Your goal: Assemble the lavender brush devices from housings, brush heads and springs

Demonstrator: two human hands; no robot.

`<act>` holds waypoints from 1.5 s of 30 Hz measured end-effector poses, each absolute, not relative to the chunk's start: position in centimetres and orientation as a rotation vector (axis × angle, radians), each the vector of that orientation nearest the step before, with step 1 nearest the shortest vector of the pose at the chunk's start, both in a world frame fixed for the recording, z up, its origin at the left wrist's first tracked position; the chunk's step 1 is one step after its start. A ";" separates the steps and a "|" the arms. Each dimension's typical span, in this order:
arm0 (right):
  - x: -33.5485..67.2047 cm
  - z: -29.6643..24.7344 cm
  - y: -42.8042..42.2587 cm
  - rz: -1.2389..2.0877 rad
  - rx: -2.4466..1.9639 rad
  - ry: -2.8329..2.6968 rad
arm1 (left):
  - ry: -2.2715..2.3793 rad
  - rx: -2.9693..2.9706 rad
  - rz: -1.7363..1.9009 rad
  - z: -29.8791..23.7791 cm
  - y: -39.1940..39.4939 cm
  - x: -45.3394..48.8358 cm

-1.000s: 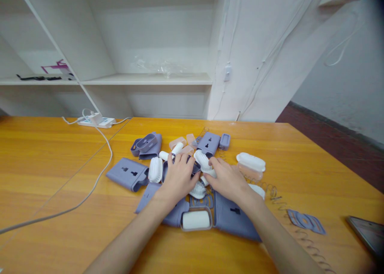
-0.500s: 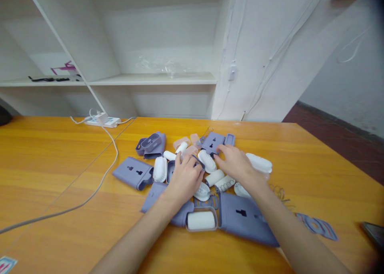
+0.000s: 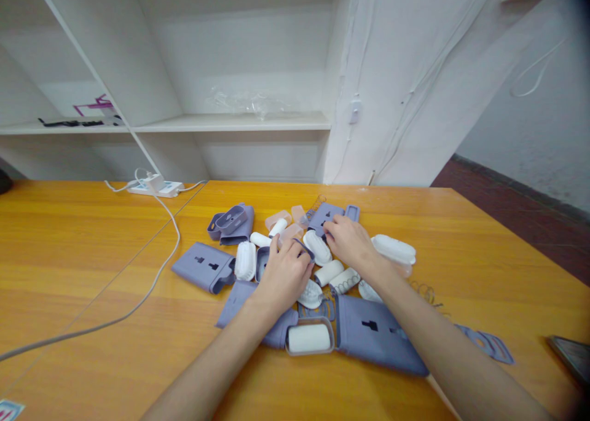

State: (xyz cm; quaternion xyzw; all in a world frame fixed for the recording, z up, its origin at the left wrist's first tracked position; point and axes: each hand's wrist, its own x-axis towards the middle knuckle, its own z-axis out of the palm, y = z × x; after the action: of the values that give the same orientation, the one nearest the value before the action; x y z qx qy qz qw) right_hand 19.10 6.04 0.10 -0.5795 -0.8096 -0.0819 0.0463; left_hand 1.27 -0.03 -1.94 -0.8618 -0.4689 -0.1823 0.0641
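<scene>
A heap of lilac plastic housings and white inserts lies in the middle of the orange table (image 3: 83, 267). My left hand (image 3: 283, 273) rests on the heap, its fingers curled over a small lilac frame piece (image 3: 262, 261). My right hand (image 3: 350, 241) reaches further back, fingertips closing on a lilac housing (image 3: 329, 215) with dark slots. A white oval insert (image 3: 317, 247) lies between the two hands. Nearer to me are a big lilac housing (image 3: 378, 338) and a clear-rimmed white block (image 3: 310, 338).
A white power strip (image 3: 154, 188) with its cable (image 3: 152, 279) runs across the left of the table. White shelves (image 3: 230, 121) stand behind. Springs (image 3: 426, 293), a flat lilac plate (image 3: 488, 342) and a dark phone (image 3: 574, 356) lie at the right.
My right hand has moved from the white inserts at the centre back to the lilac housing at the rear of the heap. My left hand stayed in place on the frame piece.
</scene>
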 end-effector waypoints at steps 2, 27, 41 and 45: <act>19.0 0.1 6.0 -0.269 -1.744 -2.490 | -1.407 -2.597 -0.550 -1.9 -0.1 1.3; 20.4 3.1 5.5 0.009 -1.666 -1.652 | -1.472 -2.555 -0.647 -1.4 -0.1 1.6; 20.1 1.9 2.8 1.173 -1.279 -1.279 | -1.536 -2.359 -0.973 -0.5 2.2 3.0; 21.7 1.0 2.5 0.777 -1.539 -1.628 | -1.606 -2.247 -1.102 -0.9 2.1 2.1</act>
State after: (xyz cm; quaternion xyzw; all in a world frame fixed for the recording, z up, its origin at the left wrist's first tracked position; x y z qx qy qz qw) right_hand 21.73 2.47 1.03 -0.6016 -0.6361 0.3037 0.3756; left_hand 2.10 2.07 -0.89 -0.7529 -0.5383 -0.3694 0.0837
